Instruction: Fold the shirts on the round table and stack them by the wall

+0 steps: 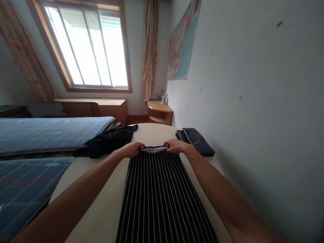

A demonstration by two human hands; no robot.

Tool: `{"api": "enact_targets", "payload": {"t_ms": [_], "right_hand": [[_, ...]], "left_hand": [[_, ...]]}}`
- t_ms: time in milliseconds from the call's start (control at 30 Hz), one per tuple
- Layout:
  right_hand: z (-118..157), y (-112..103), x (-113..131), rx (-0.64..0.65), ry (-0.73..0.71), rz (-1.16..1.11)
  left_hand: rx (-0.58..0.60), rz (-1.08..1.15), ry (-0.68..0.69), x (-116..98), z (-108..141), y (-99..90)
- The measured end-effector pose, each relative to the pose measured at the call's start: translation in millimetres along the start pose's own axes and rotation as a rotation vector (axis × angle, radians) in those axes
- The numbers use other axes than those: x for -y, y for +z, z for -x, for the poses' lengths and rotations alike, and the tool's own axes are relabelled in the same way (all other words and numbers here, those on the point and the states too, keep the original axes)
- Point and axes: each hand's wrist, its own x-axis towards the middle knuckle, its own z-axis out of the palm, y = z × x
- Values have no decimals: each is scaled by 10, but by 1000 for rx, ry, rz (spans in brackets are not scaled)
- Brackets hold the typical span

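Note:
A pair of black trousers or a skirt with thin white stripes lies lengthwise on the pale round-ended table, its gathered waistband toward the far side. My left hand pinches the left end of the waistband. At the right end, my right hand grips it the same way. Between the hands the waistband gapes a little, showing a pale lining. The garment's lower end runs out of the picture, so I cannot tell whether it has legs.
A crumpled black garment lies left of my hands, a folded dark garment to the right. Blue plaid mattresses border the table's left. The white wall is on the right; a desk and corner shelf stand beyond.

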Motion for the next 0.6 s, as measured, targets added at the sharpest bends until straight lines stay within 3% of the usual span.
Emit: {"api": "enact_targets", "payload": {"t_ms": [133,367,500,600], "right_hand": [[-100,177,-35,-25,-37,-24],[-209,165,-136,-117,-49,-113],[-241,253,-72,-132,1,-65],[-249,362,21,-223,31,23]], "left_hand": [[0,51,0,34,-100,168],[-145,24,-24,116,-231,213],[-150,-16,-96,130,-233,270],[-261,-93,-157,20,-185,308]]}}
